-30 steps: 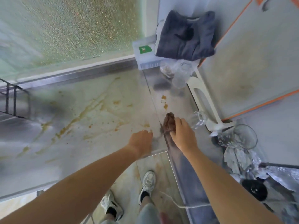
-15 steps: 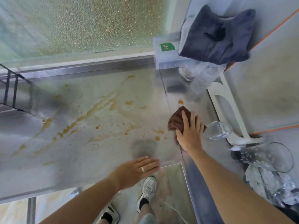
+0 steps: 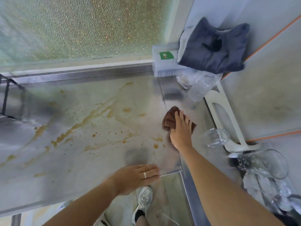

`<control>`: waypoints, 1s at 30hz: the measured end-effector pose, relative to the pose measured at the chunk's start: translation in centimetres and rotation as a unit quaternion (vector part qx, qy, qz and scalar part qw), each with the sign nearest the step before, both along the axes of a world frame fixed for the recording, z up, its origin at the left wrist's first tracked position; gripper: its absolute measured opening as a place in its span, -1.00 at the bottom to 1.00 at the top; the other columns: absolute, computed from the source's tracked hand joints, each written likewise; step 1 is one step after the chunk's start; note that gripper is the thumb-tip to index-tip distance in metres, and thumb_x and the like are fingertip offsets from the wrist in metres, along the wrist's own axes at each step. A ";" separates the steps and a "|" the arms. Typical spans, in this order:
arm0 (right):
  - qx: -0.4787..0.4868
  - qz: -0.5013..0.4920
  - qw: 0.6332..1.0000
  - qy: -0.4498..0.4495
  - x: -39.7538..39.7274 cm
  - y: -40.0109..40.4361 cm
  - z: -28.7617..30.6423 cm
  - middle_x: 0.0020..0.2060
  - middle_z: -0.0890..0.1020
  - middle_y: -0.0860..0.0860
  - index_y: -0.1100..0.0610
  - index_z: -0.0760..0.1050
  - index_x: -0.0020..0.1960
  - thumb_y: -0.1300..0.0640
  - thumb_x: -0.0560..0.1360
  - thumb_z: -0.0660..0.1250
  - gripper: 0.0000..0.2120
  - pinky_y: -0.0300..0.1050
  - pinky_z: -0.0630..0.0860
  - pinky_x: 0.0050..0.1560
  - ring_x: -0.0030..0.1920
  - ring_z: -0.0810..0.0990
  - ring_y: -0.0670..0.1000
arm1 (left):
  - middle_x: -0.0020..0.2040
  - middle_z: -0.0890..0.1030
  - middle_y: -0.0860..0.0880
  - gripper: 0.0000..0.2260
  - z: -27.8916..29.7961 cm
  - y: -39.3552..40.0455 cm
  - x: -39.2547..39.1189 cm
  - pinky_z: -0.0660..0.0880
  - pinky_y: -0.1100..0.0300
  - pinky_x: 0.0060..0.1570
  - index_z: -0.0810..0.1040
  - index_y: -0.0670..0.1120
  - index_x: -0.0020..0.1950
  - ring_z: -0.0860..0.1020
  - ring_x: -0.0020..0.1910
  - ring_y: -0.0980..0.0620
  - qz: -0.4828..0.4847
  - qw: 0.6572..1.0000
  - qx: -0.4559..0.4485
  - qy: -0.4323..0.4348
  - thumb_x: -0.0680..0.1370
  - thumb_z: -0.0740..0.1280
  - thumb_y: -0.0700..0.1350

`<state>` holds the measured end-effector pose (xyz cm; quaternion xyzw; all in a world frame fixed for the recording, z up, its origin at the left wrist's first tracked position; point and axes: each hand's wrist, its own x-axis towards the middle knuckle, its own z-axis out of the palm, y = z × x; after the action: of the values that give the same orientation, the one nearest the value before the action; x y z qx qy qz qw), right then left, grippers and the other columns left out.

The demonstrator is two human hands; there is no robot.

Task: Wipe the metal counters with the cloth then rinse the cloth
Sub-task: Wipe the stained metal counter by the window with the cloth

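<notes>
A brown cloth (image 3: 169, 119) lies bunched on the metal counter (image 3: 68, 154), close to the seam where it meets a narrower metal counter (image 3: 200, 121) on the right. My right hand (image 3: 181, 129) presses flat on the cloth with straight fingers. Brown streaks and drops (image 3: 91, 118) cover the left counter's middle. My left hand (image 3: 136, 177) rests flat near that counter's front corner, a ring on one finger.
Clear glasses (image 3: 216, 137) and a large glass vessel (image 3: 263, 163) lie on the right counter beside a white rack (image 3: 228, 118). A dark blue garment (image 3: 213, 49) sits on a plastic box (image 3: 164, 64) at the back. A black wire rack (image 3: 8, 97) stands left. Frosted window behind.
My right hand has pushed the cloth further back along the seam and spread flat on it. My left hand opened from a fist and slid back to the front corner.
</notes>
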<state>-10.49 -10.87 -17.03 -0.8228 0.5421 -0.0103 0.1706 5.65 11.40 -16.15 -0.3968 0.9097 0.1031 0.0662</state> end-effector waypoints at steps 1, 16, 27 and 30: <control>0.009 0.004 1.000 -0.006 -0.9 1.1 0.1 0.60 0.12 0.17 0.17 0.09 0.61 0.24 0.52 0.25 -0.30 0.21 0.01 0.56 0.57 0.08 0.29 | 0.55 0.32 -0.05 -0.32 0.4 -0.4 -0.2 0.21 0.11 0.52 0.27 -0.08 0.56 0.26 0.55 -0.05 -0.014 1.000 0.004 -0.002 0.42 0.29 -0.12; 0.067 0.071 0.995 0.008 1.1 -6.5 -0.1 0.63 -0.11 0.11 0.13 -0.12 0.64 0.01 0.64 0.20 -0.28 0.14 -0.20 0.56 0.61 -0.17 0.21 | 0.37 0.42 -0.07 -0.33 0.7 -2.9 -3.1 0.45 0.07 0.31 0.37 -0.04 0.38 0.42 0.33 -0.10 -0.010 0.999 0.040 -0.035 0.30 0.46 0.06; 0.049 0.050 0.998 0.000 -6.4 6.2 -1.1 0.63 -0.01 0.11 0.14 -0.04 0.64 0.09 0.54 0.29 -0.22 0.28 0.07 0.54 0.61 -0.04 0.25 | 0.28 0.46 -0.09 -0.38 1.8 -4.6 -4.9 0.48 0.08 0.16 0.35 -0.06 0.35 0.43 0.20 -0.10 -0.047 0.997 0.043 -0.046 0.35 0.47 0.01; 0.038 0.033 0.999 -0.010 -3.8 3.4 -1.2 0.63 -0.01 0.13 0.14 -0.03 0.64 0.02 0.60 0.25 -0.26 0.25 -0.07 0.55 0.60 -0.07 0.27 | 0.29 0.44 -0.08 -0.36 1.2 -4.7 -4.3 0.46 0.07 0.18 0.36 -0.06 0.36 0.41 0.21 -0.09 -0.038 0.998 0.040 -0.019 0.32 0.46 0.00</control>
<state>-14.27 -7.48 -18.23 -0.8330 0.5127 0.0075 0.2078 1.32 6.72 -14.99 -0.3607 0.9179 0.1297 0.1030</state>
